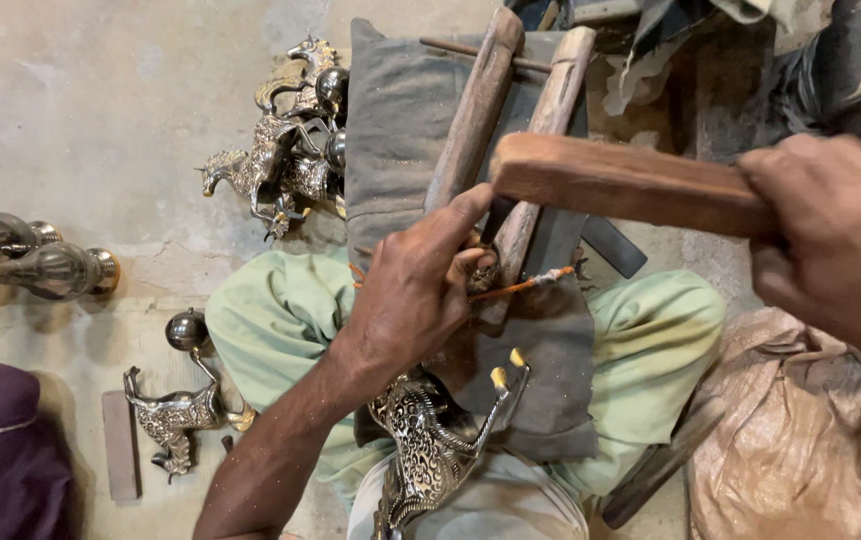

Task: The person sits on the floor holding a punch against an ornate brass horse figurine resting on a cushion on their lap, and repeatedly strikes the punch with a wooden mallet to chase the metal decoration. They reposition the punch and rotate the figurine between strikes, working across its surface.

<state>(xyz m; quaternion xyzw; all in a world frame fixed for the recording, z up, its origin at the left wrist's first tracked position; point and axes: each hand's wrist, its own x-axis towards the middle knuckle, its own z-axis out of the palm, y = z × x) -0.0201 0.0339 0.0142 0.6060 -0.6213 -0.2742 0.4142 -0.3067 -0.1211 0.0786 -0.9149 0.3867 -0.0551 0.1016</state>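
Your right hand (831, 235) grips a wooden mallet (621, 182) raised over your lap. Your left hand (413, 290) pinches a small tool (mostly hidden) against the metal figurine (431, 450) resting on the grey cloth (551, 370). More metal figurines (286, 150) lie on the floor (101, 110).

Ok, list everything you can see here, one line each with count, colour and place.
wooden block: one, brown, upper right, in the right hand
wooden bars: two, brown, top centre on grey cloth
engraved metal figure: one, silver and dark, on the lap
metal animal figures: a pile, silver, upper left floor
lone animal figure: one, silver, lower left floor
metal vases: about two, dark silver, far left
sack: one, tan, lower right
left hand: one, centre, pinching something small
right hand: one, right edge
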